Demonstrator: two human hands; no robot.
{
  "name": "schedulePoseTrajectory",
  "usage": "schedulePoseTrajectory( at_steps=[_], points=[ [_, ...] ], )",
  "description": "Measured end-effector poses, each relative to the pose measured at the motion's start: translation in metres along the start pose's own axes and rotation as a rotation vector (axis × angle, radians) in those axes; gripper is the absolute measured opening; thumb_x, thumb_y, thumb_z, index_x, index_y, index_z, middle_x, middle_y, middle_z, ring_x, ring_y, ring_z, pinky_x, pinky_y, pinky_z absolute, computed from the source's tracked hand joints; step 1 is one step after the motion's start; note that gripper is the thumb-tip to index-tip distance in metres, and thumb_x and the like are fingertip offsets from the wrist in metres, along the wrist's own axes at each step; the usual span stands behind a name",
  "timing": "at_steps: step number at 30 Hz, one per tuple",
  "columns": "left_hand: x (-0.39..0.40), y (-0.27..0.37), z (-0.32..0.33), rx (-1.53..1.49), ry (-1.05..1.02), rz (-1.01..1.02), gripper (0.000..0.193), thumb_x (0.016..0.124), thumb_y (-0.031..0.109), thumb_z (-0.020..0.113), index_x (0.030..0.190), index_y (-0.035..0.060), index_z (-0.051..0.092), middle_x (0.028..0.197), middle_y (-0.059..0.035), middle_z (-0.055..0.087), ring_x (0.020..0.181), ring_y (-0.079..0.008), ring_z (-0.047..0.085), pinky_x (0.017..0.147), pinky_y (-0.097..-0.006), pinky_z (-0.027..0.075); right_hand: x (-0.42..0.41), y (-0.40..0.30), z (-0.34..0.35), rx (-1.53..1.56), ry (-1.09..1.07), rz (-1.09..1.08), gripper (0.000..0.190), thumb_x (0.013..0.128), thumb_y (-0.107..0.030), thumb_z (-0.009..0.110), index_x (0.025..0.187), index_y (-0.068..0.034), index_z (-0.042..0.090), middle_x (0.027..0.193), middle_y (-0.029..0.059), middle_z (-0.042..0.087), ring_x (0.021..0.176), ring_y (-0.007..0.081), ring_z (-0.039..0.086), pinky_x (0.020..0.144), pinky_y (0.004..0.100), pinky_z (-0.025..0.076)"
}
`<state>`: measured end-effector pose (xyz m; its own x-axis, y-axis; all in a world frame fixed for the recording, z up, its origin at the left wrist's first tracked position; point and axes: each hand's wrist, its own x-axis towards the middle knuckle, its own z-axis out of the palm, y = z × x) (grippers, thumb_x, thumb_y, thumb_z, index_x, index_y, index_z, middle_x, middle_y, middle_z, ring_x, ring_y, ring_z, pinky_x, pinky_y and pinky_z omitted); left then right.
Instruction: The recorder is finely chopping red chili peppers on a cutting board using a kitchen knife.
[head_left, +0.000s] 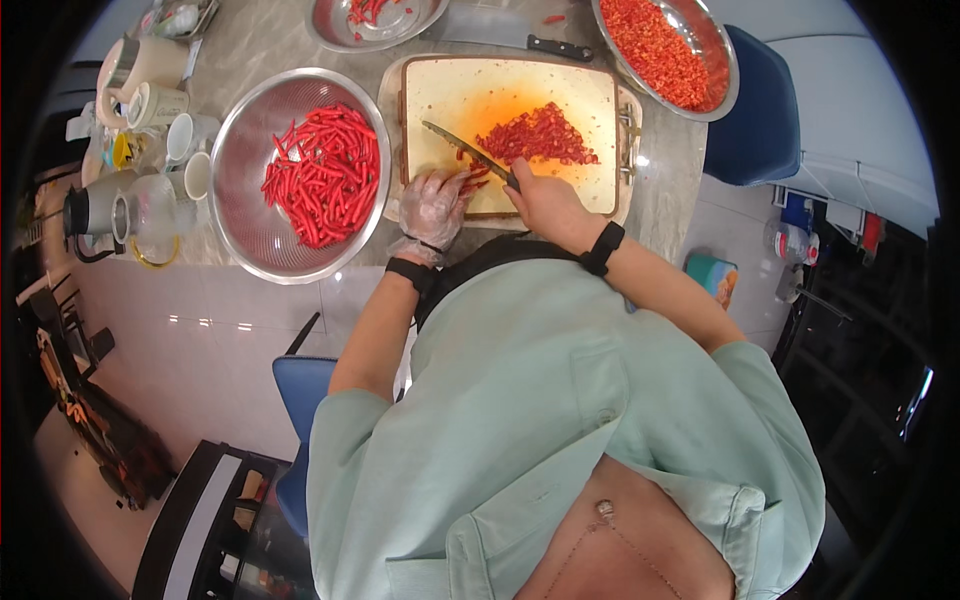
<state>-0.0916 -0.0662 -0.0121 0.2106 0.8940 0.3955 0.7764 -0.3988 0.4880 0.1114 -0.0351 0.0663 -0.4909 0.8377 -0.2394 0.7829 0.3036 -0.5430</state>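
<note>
My right hand (553, 201) grips a kitchen knife (472, 152) by its handle, the blade pointing up and left across the cutting board (442, 82). In a clear plastic glove, my left hand (433, 204) holds a few red chilies (474, 182) against the board's lower left, close beside the blade. Chopped red chili (540, 136) lies in a heap to the right of the knife, with orange juice stains above it. Left of the board stands a perforated steel bowl (300, 268) holding many whole red chilies (322, 176).
A cleaver (480, 28) with a black handle lies behind the board. Steel bowls stand at the back: one (326, 30) with some chili pieces, one (724, 82) heaped with minced chili. Cups and jugs (150, 202) crowd the table's left end. Blue chairs (754, 112) stand around.
</note>
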Motion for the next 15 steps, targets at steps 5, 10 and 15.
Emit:
schedulePoseTrajectory(
  at_steps=[5, 10, 15],
  points=[
    [0.003, 0.0, -0.001, -0.031, -0.034, -0.019, 0.033, 0.068, 0.012, 0.074, 0.101, 0.011, 0.067, 0.094, -0.0088, 0.059, 0.086, -0.0303, 0.058, 0.073, -0.04, 0.05, 0.007, 0.012, 0.017, -0.016, 0.033, -0.033, 0.027, 0.092, -0.023, 0.052, 0.104, -0.002, 0.041, 0.064, 0.02, 0.059, 0.059, 0.0398, 0.059, 0.053, 0.0483, 0.047],
    [0.0, -0.001, 0.007, -0.06, -0.037, -0.078, 0.032, 0.068, 0.011, 0.074, 0.1, 0.0096, 0.067, 0.097, -0.0109, 0.061, 0.084, -0.032, 0.059, 0.072, -0.0402, 0.051, 0.004, 0.029, 0.023, 0.117, 0.148, -0.01, 0.029, 0.092, -0.024, 0.053, 0.105, -0.002, 0.041, 0.065, 0.0216, 0.059, 0.059, 0.041, 0.059, 0.053, 0.0491, 0.046],
    [0.018, 0.0, 0.016, -0.269, -0.011, -0.08, 0.031, 0.069, 0.009, 0.074, 0.099, 0.0067, 0.065, 0.103, -0.0154, 0.063, 0.088, -0.0361, 0.06, 0.074, -0.0414, 0.051, -0.006, 0.047, 0.012, 0.194, 0.216, 0.038, 0.029, 0.091, -0.022, 0.054, 0.107, -0.001, 0.04, 0.066, 0.0251, 0.058, 0.061, 0.0435, 0.058, 0.055, 0.05, 0.044]
  ],
)
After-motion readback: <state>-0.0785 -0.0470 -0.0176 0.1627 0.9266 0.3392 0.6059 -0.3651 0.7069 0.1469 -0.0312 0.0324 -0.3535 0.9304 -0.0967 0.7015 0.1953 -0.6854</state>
